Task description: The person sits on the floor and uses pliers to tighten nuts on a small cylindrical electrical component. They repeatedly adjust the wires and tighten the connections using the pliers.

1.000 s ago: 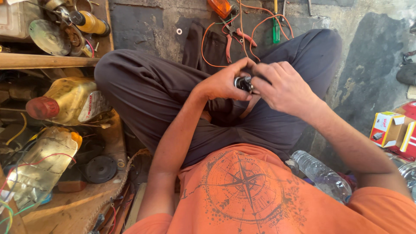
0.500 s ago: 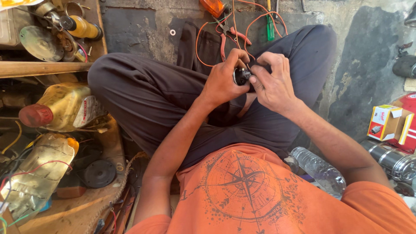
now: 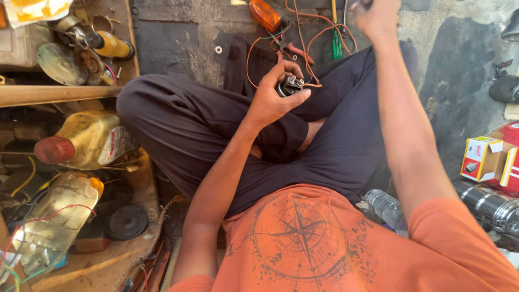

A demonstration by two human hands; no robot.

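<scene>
I sit cross-legged on a stone floor in dark trousers. My left hand (image 3: 273, 97) holds a small round dark part with metal terminals (image 3: 291, 85) over my lap; thin orange wires (image 3: 311, 38) run from it to the floor ahead. My right hand (image 3: 377, 16) is stretched forward to the top edge of the view. Its fingers curl around a dark object (image 3: 359, 4) that is mostly cut off. Red-handled pliers (image 3: 294, 50), a green screwdriver (image 3: 336, 46) and an orange lamp lens (image 3: 265, 13) lie on the floor between the two hands.
To my left are a yellow jug with a red cap (image 3: 86, 141), a wooden board (image 3: 54, 94), a black disc (image 3: 127, 221) and loose wires. On my right stand a red-yellow carton (image 3: 484, 159), a chrome cylinder (image 3: 486, 205) and a clear plastic bottle (image 3: 386, 208).
My right hand has left the small part and reached forward to the far floor. My left hand keeps the part, now alone.
</scene>
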